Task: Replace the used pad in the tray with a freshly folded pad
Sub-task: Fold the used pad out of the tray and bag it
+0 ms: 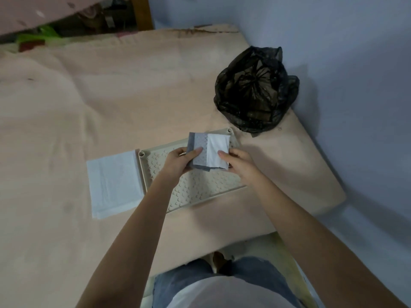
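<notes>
Above the beige ridged tray (200, 187) I hold a folded pad (209, 152), grey-blue on the left half and white on the right. My left hand (180, 162) grips its left edge with the thumb on top. My right hand (235, 162) grips its right edge the same way. The tray's patterned floor lies bare under the pad. A flat white folded pad (113, 185) lies on the mattress right beside the tray's left rim.
An open black plastic bag (255, 90) stands on the mattress behind the tray, near the blue wall. The peach mattress (89, 96) stretches to the left and back. Its front right corner ends close to the tray.
</notes>
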